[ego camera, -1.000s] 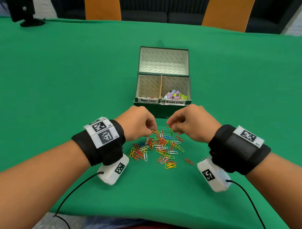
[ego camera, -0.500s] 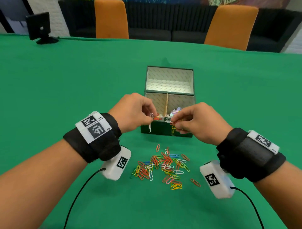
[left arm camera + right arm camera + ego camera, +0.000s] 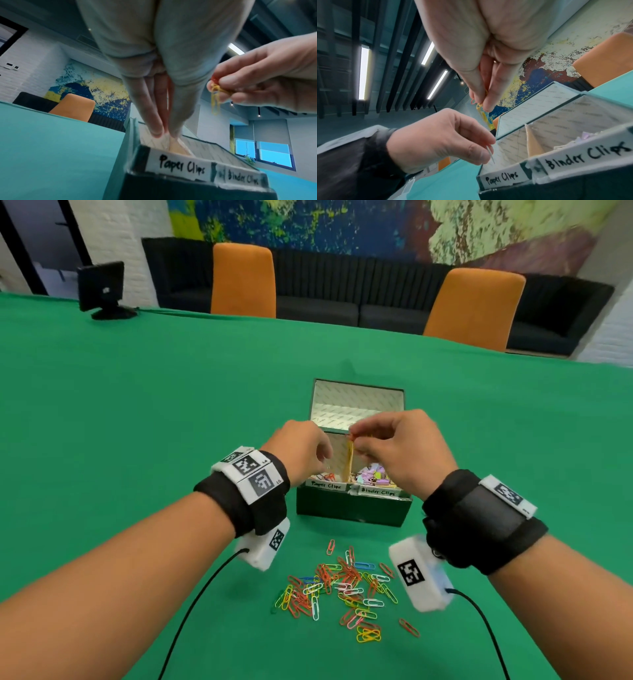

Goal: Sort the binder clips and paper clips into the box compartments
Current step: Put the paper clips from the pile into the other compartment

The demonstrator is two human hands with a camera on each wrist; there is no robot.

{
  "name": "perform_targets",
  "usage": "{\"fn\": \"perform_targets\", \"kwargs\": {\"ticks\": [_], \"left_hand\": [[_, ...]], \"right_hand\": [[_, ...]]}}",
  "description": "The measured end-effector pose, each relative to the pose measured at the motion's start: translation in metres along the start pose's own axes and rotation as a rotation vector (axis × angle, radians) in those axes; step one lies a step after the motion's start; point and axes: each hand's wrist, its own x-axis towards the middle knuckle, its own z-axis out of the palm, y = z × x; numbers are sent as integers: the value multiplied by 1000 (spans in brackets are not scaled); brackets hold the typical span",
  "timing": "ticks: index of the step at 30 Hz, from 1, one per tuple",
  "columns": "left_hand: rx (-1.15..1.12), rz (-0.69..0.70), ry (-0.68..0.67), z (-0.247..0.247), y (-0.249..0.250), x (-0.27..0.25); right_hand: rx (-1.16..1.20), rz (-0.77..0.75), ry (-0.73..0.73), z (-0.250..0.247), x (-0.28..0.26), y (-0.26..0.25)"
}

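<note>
Right hand [image 3: 400, 453]: fingertips pinching yellow and red wire paper clips [image 3: 215, 94]. Left hand [image 3: 301, 455]: thumb and finger pinching white wire paper clip [image 3: 490, 154] over dark green compartment box [image 3: 352, 508].

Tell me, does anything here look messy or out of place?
Only the loose pile of coloured paper clips scattered on the green table in front of the box, not yet sorted. The box itself sits upright and looks undamaged.

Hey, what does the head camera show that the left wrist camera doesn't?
Only the head view shows the loose paper clips on the green table and the binder clips in their compartment. Only the left wrist view shows the left hand fingers from beneath. Both show the box labels and the right hand pinching paper clips.
</note>
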Motion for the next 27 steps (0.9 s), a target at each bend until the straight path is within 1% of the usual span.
{"fn": "perform_targets", "kwargs": {"ticks": [3,5,6,9,10,11,14,17,19,20,22,25,27], "left_hand": [[-3,-9,31,-6,-4,-9],[-6,-14,34,-9,-6,-16],[-8,-19,32,-10,-7,-19],[-13,-33,18,-9,-10,-28],[-15,-33,10,-7,-10,-31],[-14,-30,-2,-6,-11,-34],[9,-13,-47,-2,-13,-44],[40,6,-102,4,-16,-53],[49,16,-142,9,-18,-59],[49,20,-163,12,-19,-61],[58,33,-214,18,-22,-67],[57,56,-333,29,-26,-75],[59,62,-399,34,-27,-81]], "right_hand": [[25,-31,41,8,10,-7],[-47,-55,37,18,16,-7],[-112,-56,6,23,18,-5],[-353,22,-208,39,23,6],[-398,50,-252,42,25,10],[-413,61,-265,43,26,13],[-388,19,-203,38,25,13],[-291,-78,-118,27,12,4],[-256,-125,-109,23,-3,1],[-263,-131,-138,23,-11,1],[-349,-122,-262,25,-28,7],[-546,-105,-544,29,-47,24],[-637,-80,-702,34,-54,37]]}}
